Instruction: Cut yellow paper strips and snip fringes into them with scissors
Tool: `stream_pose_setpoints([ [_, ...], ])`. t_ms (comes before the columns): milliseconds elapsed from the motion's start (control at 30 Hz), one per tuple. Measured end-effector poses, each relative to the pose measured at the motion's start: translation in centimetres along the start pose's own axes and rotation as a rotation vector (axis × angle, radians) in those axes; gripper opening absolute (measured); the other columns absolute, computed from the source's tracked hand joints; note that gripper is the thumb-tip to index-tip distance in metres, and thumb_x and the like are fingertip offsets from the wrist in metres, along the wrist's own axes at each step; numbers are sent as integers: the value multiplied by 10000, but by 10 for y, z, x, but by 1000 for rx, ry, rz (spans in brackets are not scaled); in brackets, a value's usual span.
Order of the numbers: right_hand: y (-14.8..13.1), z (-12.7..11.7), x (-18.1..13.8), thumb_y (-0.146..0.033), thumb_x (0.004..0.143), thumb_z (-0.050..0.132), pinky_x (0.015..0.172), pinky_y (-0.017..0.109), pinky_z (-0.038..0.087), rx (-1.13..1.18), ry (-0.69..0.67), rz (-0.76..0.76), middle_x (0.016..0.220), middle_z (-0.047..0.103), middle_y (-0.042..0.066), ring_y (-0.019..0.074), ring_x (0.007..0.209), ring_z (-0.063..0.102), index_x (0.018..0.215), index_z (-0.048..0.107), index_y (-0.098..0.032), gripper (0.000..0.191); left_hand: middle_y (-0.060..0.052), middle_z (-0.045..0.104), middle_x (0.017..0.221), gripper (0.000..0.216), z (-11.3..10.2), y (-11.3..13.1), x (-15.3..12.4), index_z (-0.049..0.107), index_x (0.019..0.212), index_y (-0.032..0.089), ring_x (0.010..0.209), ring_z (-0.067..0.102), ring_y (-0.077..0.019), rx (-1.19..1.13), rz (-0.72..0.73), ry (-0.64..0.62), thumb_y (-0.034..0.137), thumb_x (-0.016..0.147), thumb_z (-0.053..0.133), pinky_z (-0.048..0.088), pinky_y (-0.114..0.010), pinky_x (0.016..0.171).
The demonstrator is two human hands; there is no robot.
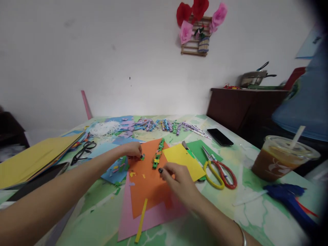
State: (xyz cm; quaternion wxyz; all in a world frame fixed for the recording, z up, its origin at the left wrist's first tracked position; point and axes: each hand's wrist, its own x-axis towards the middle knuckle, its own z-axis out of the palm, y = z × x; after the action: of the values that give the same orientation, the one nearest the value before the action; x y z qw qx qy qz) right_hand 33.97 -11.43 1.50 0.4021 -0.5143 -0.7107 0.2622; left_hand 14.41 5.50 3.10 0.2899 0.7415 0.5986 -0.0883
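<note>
My left hand (133,150) is closed in a pinch at the left edge of an orange paper sheet (147,191). At its fingertips is a small green-and-blue paper scrap (142,157). My right hand (178,176) hovers over the sheet's right side, its fingers loosely curled and nothing visible between them. Between the hands lies a green paper tube (158,153) with dark spots and a yellow cutout on it. Tiny yellow paper bits (132,174) are on the orange sheet, which overlaps a pink sheet (125,218).
Right of the sheets are yellow paper (186,162), scissors (214,169), a phone (219,136), an iced drink (282,159) and a blue glue gun (287,198). Left are glasses (83,152) and stacked yellow paper (43,157). Paper scraps and decorated tubes (164,125) line the back.
</note>
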Motion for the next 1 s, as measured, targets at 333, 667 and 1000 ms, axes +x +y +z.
stream_pose_setpoints([
  [333, 46, -66, 19, -125, 710, 696, 769, 435, 410, -617, 299, 430, 961, 621, 211, 385, 990, 552, 940, 631, -99, 241, -93, 578, 1198, 334, -13, 6, -5, 551, 1192, 162, 997, 602, -234, 200, 19, 126, 310, 893, 564, 522, -433, 820],
  [667, 69, -71, 20, -277, 930, 566, 803, 389, 533, -567, 296, 461, 1134, 611, 81, 206, 947, 623, 1124, 593, -161, 228, -66, 660, 709, 338, 60, 19, -94, 568, 716, 185, 677, 609, -227, 257, 200, 409, 512, 793, 523, 356, -277, 546],
  [1000, 62, -79, 29, -282, 910, 591, 700, 330, 532, -140, 657, 175, 882, 657, 27, 154, 752, 637, 933, 629, -125, 164, -155, 670, 911, 332, 132, 31, -152, 594, 925, 148, 805, 655, -314, 424, 260, 258, 208, 891, 269, 454, -412, 659],
])
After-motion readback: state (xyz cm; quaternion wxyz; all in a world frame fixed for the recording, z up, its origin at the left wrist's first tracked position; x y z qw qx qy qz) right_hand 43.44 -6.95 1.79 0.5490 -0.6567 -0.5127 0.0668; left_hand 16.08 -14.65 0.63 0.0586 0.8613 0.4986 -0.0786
